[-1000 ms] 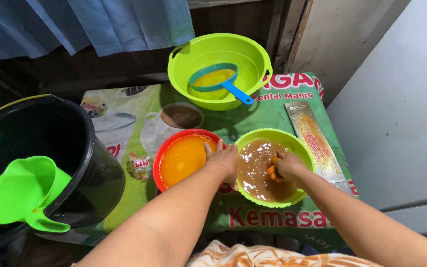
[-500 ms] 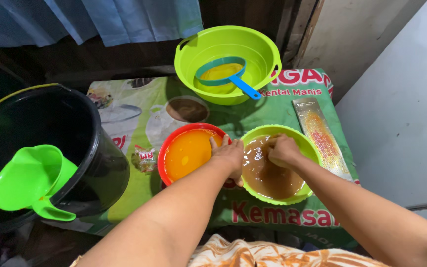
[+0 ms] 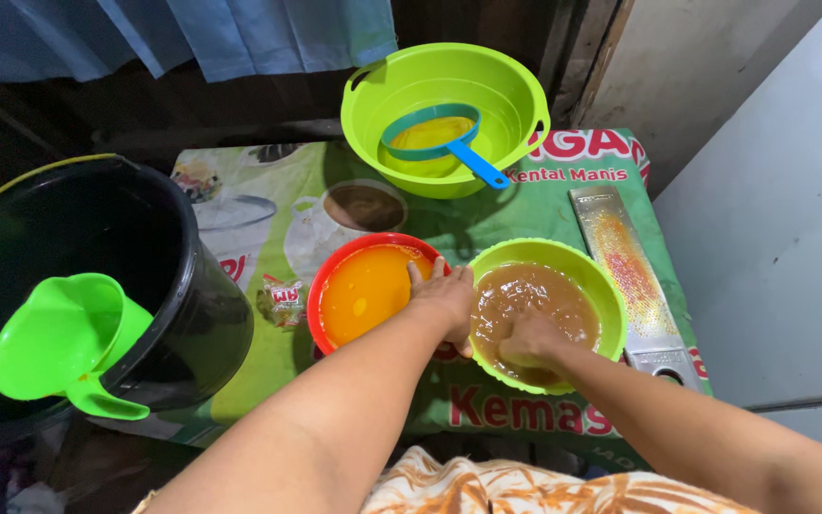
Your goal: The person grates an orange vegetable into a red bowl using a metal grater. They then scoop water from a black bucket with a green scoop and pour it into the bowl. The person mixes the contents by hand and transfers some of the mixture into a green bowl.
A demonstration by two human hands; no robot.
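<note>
The small green bowl (image 3: 601, 286) is sitting near the front of the table, on the right, and it is full of brown muddy-looking water (image 3: 535, 290). The right hand (image 3: 530, 341) is dipping into that water, curled into a fist; what it is squeezing cannot be seen. The left hand (image 3: 447, 300) is gripping the bowl's left rim. Just to the left, a red bowl (image 3: 335, 276) is holding orange liquid. To the right, a metal grater (image 3: 635, 276) is lying flat. Farther back, a big green bowl (image 3: 487, 81) is holding a blue strainer (image 3: 449, 143). Far left, a black bucket (image 3: 173, 266) is carrying a green scoop (image 3: 59, 343).
</note>
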